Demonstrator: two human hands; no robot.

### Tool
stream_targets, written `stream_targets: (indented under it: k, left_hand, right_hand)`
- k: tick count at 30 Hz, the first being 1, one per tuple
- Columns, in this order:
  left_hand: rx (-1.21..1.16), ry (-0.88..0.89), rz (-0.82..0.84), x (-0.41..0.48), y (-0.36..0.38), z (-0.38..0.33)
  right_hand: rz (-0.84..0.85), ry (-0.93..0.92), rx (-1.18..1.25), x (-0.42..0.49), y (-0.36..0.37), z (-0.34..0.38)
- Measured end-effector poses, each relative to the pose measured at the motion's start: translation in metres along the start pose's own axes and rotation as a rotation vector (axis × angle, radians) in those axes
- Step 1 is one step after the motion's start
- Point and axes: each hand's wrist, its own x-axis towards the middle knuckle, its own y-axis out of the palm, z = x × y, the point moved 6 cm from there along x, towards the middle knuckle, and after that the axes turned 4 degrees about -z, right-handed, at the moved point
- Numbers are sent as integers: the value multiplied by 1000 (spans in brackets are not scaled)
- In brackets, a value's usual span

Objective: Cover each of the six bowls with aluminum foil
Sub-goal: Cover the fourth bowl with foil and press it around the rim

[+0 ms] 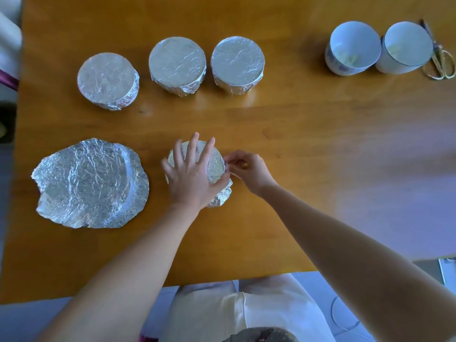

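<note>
Three foil-covered bowls stand in a row at the back: one at the left (108,81), one in the middle (177,66), one at the right (237,64). Two white bowls without foil stand at the far right, one (353,48) beside the other (406,46). In front of me a fourth bowl (217,166) has foil over its top. My left hand (191,174) presses flat on that foil with fingers spread. My right hand (249,170) pinches the foil at the bowl's right rim. Loose crumpled foil sheets (91,183) lie at the left.
Gold-handled scissors (440,61) lie at the far right, behind the uncovered bowls. The wooden table (308,134) has its near edge just above my lap. Its left edge runs past the foil sheets.
</note>
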Motion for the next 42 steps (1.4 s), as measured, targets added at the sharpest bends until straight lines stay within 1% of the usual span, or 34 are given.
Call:
stream_targets:
  k: [4, 7, 10, 17, 21, 26, 32, 34, 39, 42]
  left_hand:
    - [16, 11, 2, -1, 0, 1]
    - [18, 10, 4, -1, 0, 1]
    - [26, 18, 6, -1, 0, 1]
    - [14, 21, -1, -1, -1, 1]
    - [19, 18, -8, -1, 0, 0]
    - [18, 10, -10, -1, 0, 0]
    - [22, -1, -10, -1, 1, 1]
    - [23, -2, -8, -1, 1, 1]
    - [24, -5, -12, -1, 0, 0]
    - [17, -21, -7, 0, 1, 0]
  right_hand:
    - [20, -6, 10, 1, -3, 3]
    - [71, -13, 6, 1, -5, 1]
    - [105, 9, 54, 0, -3, -4]
    - [46, 116, 269, -4, 5, -4]
    - [-1, 152, 300, -6, 7, -8]
    - [-102, 80, 194, -8, 7, -8]
    - [-217, 36, 243, -11, 8, -8]
    - [-232, 21, 229, -11, 8, -8]
    - [-258, -62, 86, -13, 7, -4]
    - [-267, -115, 69, -19, 8, -6]
